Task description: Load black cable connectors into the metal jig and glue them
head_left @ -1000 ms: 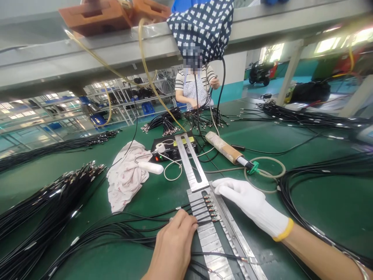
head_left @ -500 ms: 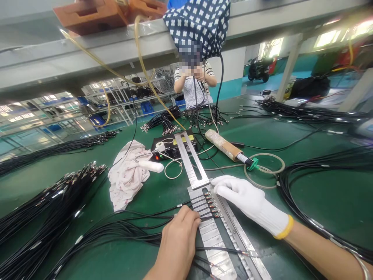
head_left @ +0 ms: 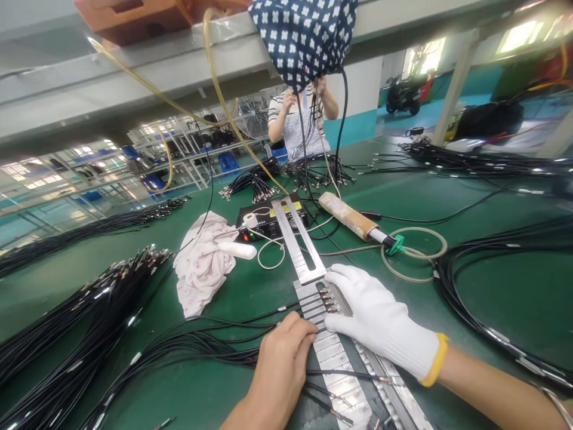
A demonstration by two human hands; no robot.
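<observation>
Head view looks down on a big green tabletop (head_left: pixel 492 286) with black cables everywhere: a fat bundle (head_left: pixel 67 322) on the left, more loops (head_left: pixel 483 310) on the right. Across the tabletop another person (head_left: pixel 299 119) is handling cables of their own, hands up near a spotted cloth bag (head_left: pixel 308 36).

Front and centre is a long metal jig (head_left: pixel 340 370), its long axis running from near me away and a bit left, with a slotted ruler (head_left: pixel 298 242) lined up past its far end. A row of thin cables (head_left: pixel 286 313) crosses it from the left, metal tips (head_left: pixel 329 301) pointing right into the slots.

Left hand (head_left: pixel 282 370), bare, lies flat with fingers pressing the cables down at the jig's left edge. Right hand (head_left: pixel 380 319), in a white glove, is laid open over the tips, not gripping anything.

My worry: the loose tangle on the left could tug a cable, so a tip pops out of its slot or sits crooked. The glove also hides some tips, so a misseated one is easy to miss.

A rag (head_left: pixel 201 269), a small control box (head_left: pixel 264 224) and a wrapped tool (head_left: pixel 353 221) sit further back.
</observation>
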